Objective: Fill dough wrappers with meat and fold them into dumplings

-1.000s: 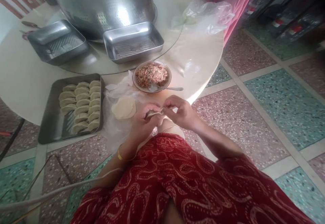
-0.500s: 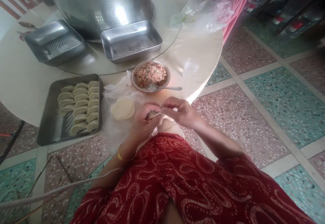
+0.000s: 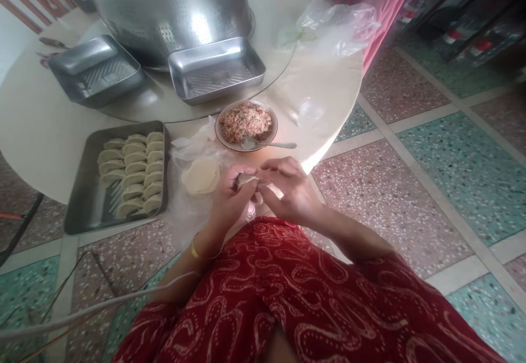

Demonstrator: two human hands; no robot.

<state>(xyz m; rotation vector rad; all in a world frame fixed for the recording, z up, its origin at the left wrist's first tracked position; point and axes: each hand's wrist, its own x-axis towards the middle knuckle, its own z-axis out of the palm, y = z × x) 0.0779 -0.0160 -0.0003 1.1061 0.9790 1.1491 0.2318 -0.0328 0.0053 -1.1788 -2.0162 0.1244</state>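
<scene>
Pinching a dumpling between them, the left hand and right hand each keep a closed grip on it. It sits above the surface edge, beside the wrappers.

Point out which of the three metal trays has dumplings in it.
The tray nearest the left hand, at the table's near edge; the other two stand farther back without dumplings.

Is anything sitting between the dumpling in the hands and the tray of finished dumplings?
Yes: the stack of round wrappers on its plastic sheet lies between the dumpling, pinched by left hand and right hand, and the tray.
</scene>
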